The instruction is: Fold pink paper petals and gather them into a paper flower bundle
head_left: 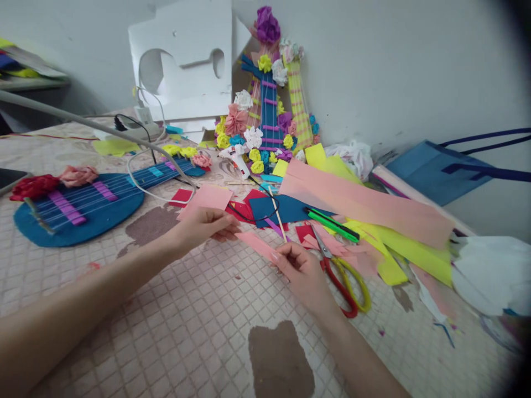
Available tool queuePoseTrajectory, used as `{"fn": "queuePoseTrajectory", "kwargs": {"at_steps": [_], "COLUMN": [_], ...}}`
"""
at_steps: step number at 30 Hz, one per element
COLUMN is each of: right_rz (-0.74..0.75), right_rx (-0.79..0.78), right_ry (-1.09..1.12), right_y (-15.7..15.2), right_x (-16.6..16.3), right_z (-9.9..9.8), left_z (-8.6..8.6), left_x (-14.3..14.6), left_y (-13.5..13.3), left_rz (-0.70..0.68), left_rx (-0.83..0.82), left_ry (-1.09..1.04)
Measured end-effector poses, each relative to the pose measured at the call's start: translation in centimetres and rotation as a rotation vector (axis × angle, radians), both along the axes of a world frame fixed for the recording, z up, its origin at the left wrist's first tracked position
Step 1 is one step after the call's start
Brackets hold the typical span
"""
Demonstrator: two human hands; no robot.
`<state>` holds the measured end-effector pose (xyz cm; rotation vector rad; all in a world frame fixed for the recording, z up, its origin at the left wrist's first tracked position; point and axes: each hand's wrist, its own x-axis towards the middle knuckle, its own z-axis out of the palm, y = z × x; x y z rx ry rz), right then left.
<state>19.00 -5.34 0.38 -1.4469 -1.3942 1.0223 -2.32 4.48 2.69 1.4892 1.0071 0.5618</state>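
Note:
A narrow pink paper strip (256, 244) is stretched between my two hands, just above the tabletop. My left hand (207, 226) pinches its far left end between thumb and fingers. At the near right end, my right hand (299, 268) grips it with the thumb on top. Scissors (346, 282) with red and yellow handles lie right beside my right hand, over pink paper scraps (348, 251). Behind my left hand is a pink paper sheet (209, 200). A green box cutter (334, 225) rests on the papers beyond my right hand.
At left lies a blue guitar-shaped craft (95, 204) with paper flowers. A white glue gun (237, 159) stands behind, its cord crossing the papers. A white cable (83, 117) arches over the left side. Long pink paper (365, 204) and yellow strips (394, 249) lie right.

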Motion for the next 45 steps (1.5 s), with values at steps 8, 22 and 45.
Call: {"fn": "queuePoseTrajectory", "kwargs": {"at_steps": [8,22,45], "right_rz": [0.091,0.073,-0.226], "right_rx": [0.022,-0.025,0.116], "right_ry": [-0.052,-0.064,-0.548], "right_y": [-0.3,-0.2,-3.0], "right_x": [-0.3,0.1,8.3], "right_z": [0.3,0.3,1.7], "left_z": [0.2,-0.8,1.5], "left_x": [2.0,0.9,4.0], "left_y": [-2.4,-1.0,-0.4], "left_rz": [-0.155,-0.144,-0.156], "left_rx": [0.333,0.225,0.275], "left_ry": [0.103,0.065,0.078]}}
